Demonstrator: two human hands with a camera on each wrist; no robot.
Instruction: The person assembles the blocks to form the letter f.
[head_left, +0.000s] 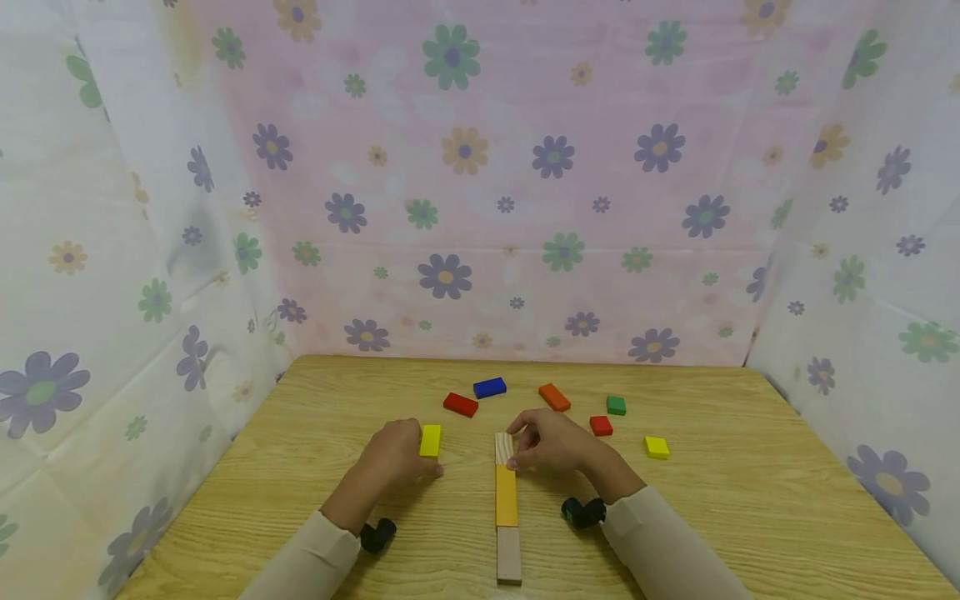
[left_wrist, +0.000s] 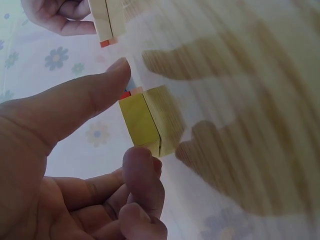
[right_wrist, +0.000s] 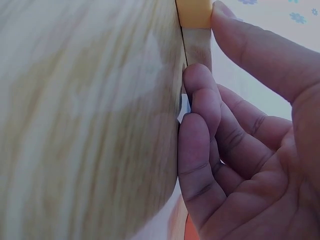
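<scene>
Around a yellow block (head_left: 431,440) on the table curve the fingers of my left hand (head_left: 393,454). In the left wrist view, a fingertip meets one end of this yellow block (left_wrist: 140,120), while the thumb stands a little apart from the other end. My right hand (head_left: 551,442) holds a plain wooden block (head_left: 503,448) by its ends, thumb at the near end and index finger at the far end. That block lies in a straight row with an orange-yellow block (head_left: 506,496) and a greyish-brown block (head_left: 508,554). The right wrist view shows the thumb beside the orange-yellow block (right_wrist: 195,12).
Behind the hands lie a red block (head_left: 461,405), a blue block (head_left: 490,387) and an orange block (head_left: 554,397). Farther right are small green (head_left: 617,406), red (head_left: 601,426) and yellow (head_left: 656,447) blocks. Flowered cloth (head_left: 510,167) walls the table (head_left: 337,400) at back and sides.
</scene>
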